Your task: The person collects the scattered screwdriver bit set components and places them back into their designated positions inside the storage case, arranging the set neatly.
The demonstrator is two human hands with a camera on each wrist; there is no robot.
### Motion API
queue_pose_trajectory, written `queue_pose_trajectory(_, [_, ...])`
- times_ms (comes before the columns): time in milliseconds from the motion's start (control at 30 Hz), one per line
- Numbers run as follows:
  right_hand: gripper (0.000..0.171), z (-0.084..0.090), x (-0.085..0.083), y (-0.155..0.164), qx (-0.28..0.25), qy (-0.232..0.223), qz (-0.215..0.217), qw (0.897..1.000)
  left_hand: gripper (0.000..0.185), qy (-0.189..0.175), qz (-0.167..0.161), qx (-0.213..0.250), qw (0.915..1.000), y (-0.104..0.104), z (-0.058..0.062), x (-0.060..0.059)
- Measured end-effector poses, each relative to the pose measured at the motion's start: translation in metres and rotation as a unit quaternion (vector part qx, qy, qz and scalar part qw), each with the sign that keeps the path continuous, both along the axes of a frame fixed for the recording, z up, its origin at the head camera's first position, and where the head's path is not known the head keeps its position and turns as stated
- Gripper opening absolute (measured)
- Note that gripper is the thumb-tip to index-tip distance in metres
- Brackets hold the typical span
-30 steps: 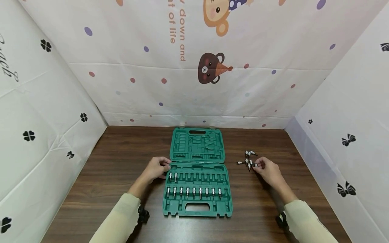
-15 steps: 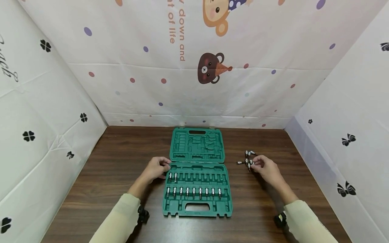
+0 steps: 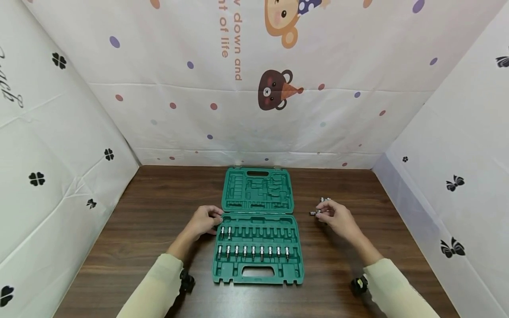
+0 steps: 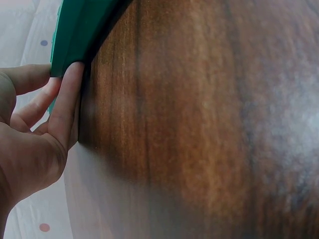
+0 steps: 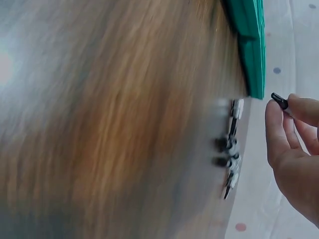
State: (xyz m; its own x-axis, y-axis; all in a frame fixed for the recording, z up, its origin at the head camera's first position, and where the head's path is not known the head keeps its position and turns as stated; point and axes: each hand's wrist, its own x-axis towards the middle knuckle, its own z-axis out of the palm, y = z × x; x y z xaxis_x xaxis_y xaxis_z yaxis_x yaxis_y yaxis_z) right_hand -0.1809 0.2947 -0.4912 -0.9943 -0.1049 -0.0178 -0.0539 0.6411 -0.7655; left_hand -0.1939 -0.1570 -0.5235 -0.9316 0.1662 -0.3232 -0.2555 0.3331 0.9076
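A green plastic socket case (image 3: 286, 270) lies unfolded on the wooden table. Its lower tray holds a full front row of silver bit sockets (image 3: 253, 251) and two more at the left of the back row. My left hand (image 3: 203, 221) grips the tray's left edge, thumb and fingertips at the rim in the left wrist view. To the right, my right hand (image 3: 338, 217) pinches one bit socket (image 5: 279, 100) between thumb and fingertips, raised over the table. Beneath it lies a small pile of loose bit sockets (image 5: 233, 154), partly hidden by the hand in the head view.
The case's lid (image 3: 227, 194) lies flat behind the tray, with moulded recesses. Printed white sheets (image 3: 175, 128) stand along the back and both sides of the table. Bare wood (image 3: 159, 198) stretches left of the case.
My right hand has picked a bit socket from the pile's right side and moved left with it, over the pile. The left hand and case stay put.
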Motion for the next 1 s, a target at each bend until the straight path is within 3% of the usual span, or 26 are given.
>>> queue_pose_trajectory(233, [0.016,0.005,-0.005,-0.017,-0.006,0.017,0.032,0.999,0.019,0.000,0.003,0.001,1.0000,0.003,-0.001,-0.001])
queue_pose_trajectory(667, [0.014,0.020,-0.005,-0.053,-0.015,0.005,0.080,0.997,0.019,0.000,0.005,0.001,1.0000,0.007,-0.001,-0.002])
queue_pose_trajectory(1000, [0.018,0.032,-0.015,-0.092,-0.026,-0.004,0.113,0.993,0.019,0.001,0.003,-0.001,1.0000,0.004,0.003,0.002])
